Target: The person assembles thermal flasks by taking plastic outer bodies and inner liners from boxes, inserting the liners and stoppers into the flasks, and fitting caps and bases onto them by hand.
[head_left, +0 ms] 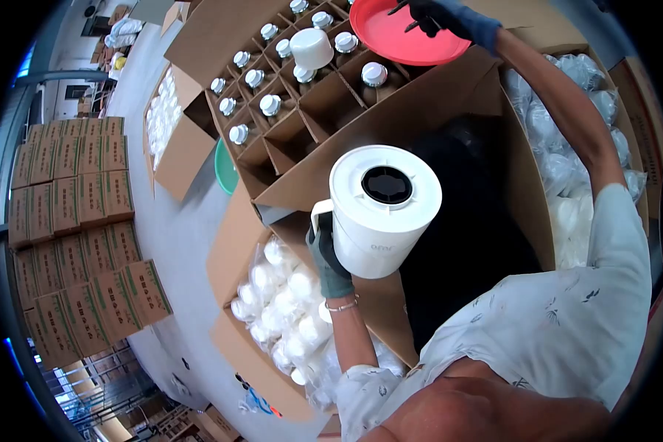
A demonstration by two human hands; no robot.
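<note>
My left hand, in a grey-green and dark work glove, is closed on the handle side of a white jug. The jug's round end faces up toward me, with a black disc set in its middle. Its handle points left. Over a red basin at the top is my right hand, also gloved, fingers apart. I make out nothing in its grasp. Beside the basin, a divided carton holds several silver-topped bottles. A white cup-shaped part rests on the dividers.
An open carton of bagged white parts stands at lower left, another with bagged parts at right. Stacked brown boxes line the far left. Farther back are a carton of white pieces and a green basin. Scissors lie low on the floor.
</note>
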